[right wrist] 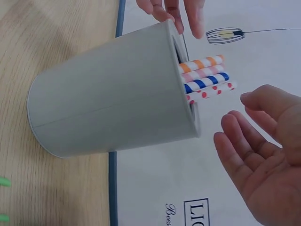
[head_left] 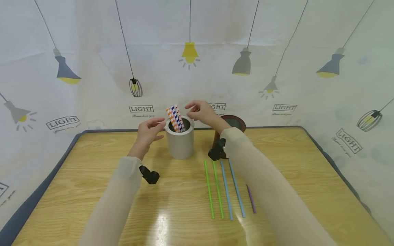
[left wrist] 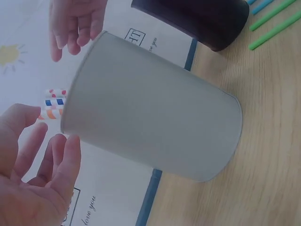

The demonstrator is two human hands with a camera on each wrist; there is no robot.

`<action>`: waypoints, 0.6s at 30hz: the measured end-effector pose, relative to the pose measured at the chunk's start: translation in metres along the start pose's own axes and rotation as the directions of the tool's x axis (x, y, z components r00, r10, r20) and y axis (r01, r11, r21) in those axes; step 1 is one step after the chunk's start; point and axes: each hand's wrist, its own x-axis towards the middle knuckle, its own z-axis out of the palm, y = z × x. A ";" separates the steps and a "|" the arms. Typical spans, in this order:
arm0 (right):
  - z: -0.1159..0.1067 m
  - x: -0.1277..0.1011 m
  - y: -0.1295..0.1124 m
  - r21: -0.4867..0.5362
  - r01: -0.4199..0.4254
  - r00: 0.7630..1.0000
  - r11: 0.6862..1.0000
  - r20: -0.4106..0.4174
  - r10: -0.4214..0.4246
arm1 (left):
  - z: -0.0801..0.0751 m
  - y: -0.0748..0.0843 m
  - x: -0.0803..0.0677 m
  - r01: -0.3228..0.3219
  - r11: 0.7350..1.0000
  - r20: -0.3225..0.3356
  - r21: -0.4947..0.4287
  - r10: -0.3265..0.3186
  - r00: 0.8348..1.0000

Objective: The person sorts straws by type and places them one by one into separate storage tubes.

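Wood table w/ lamp-print backdrop; both hands open, empty, flanking grey cup.

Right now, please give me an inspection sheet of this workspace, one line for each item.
Surface: wooden table with a dark edge, glare near the front.
Job's things: grey cup upright, holding striped paper straws that lean left.
Clutter: dark cup behind the right arm; two green straws, two blue straws and one purple straw flat on the table.
Hands: left hand open beside the cup's rim; right hand open above the rim; neither holds anything.
Cables: nothing seen.
Surroundings: white curtain printed with lamps.
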 end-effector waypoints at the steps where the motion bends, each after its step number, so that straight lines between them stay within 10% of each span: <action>1: -0.002 -0.002 -0.001 -0.002 0.000 1.000 1.000 0.006 0.000 | -0.001 0.002 -0.002 -0.002 1.000 -0.004 0.002 0.002 1.000; 18: -0.048 -0.060 -0.003 -0.028 0.078 0.996 0.997 0.039 -0.077 | 0.041 0.035 -0.035 -0.113 0.992 0.170 -0.051 0.120 0.978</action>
